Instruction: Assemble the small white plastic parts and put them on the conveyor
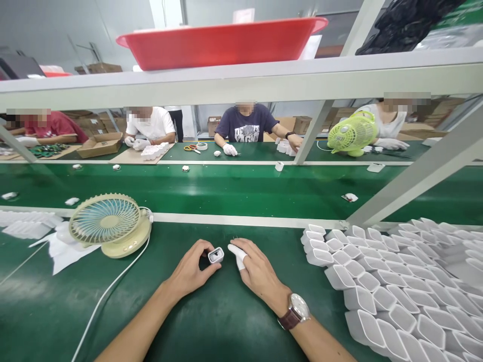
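Note:
My left hand [193, 269] grips a small white plastic housing [216, 255] between thumb and fingers, a little above the green bench top. The housing's open end faces me, and some dark and light parts show inside it. Just to its right is my right hand [258, 269], apart from the housing, with white finger covers [238, 254] on the thumb and a finger. Its fingers are bent together and pointing left. A few thin pins stick up behind those fingertips; whatever they belong to is hidden by the hand. A watch [296, 310] is on the right wrist.
Many empty white housings [400, 286] stand packed at the right. A cream fan [109, 221] with a white cable sits at the left. Beyond runs a green conveyor [226, 188] with small white parts. Several co-workers sit opposite; a red tray [226, 45] rests on the overhead shelf.

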A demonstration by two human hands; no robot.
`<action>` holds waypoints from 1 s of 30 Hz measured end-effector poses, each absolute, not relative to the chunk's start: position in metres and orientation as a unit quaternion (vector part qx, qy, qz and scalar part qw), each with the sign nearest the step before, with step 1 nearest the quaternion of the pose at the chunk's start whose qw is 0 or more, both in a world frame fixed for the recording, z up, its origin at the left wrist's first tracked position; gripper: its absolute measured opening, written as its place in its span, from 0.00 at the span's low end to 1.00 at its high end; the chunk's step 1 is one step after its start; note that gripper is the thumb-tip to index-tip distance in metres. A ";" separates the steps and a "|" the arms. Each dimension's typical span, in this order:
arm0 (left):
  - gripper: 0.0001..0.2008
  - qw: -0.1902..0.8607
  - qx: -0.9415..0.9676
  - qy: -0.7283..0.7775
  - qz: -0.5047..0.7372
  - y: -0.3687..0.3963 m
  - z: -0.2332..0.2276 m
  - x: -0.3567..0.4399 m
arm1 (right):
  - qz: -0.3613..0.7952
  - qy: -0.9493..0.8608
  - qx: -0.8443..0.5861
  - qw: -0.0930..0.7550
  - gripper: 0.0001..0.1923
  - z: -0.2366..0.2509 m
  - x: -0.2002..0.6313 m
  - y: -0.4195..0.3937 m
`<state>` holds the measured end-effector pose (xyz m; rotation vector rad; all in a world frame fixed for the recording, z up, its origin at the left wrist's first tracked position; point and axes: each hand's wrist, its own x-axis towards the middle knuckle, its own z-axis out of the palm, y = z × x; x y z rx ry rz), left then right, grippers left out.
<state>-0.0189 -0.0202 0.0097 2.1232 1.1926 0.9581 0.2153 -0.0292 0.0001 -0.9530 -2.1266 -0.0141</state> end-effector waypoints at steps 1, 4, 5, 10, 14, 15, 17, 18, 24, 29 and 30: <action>0.11 0.256 0.782 0.444 0.356 -0.021 0.009 -0.018 | 0.000 -0.840 -0.369 0.397 0.24 0.002 0.213 -0.031; 0.11 0.243 0.783 0.443 0.364 -0.023 0.007 -0.015 | 0.006 -0.845 -0.358 0.397 0.20 0.006 0.209 -0.035; 0.11 0.239 0.784 0.439 0.368 -0.024 0.007 -0.015 | 0.005 -0.846 -0.357 0.397 0.19 0.007 0.208 -0.035; 0.11 0.227 0.787 0.423 0.387 -0.027 0.006 -0.013 | -0.005 -0.853 -0.348 0.390 0.16 0.008 0.208 -0.034; 0.11 0.226 0.796 0.407 0.388 -0.026 0.006 -0.013 | -0.009 -0.855 -0.347 0.385 0.16 0.010 0.208 -0.034; 0.12 0.225 0.798 0.404 0.387 -0.026 0.006 -0.014 | -0.011 -0.854 -0.351 0.383 0.15 0.010 0.208 -0.034; 0.14 0.226 0.801 0.401 0.382 -0.025 0.006 -0.014 | -0.025 -0.844 -0.384 0.373 0.15 0.011 0.209 -0.034; 0.15 0.228 0.803 0.402 0.377 -0.025 0.005 -0.015 | -0.038 -0.834 -0.415 0.360 0.15 0.010 0.211 -0.033; 0.24 0.273 0.789 0.435 0.336 -0.025 0.003 -0.015 | -0.103 -0.801 -0.551 0.210 0.06 0.004 0.218 -0.031; 0.24 0.326 0.762 0.442 0.342 -0.026 0.002 -0.011 | -0.044 -0.813 -0.504 0.289 0.09 0.008 0.216 -0.033; 0.23 0.332 0.758 0.444 0.343 -0.025 0.002 -0.011 | -0.026 -0.818 -0.483 0.312 0.11 0.010 0.214 -0.034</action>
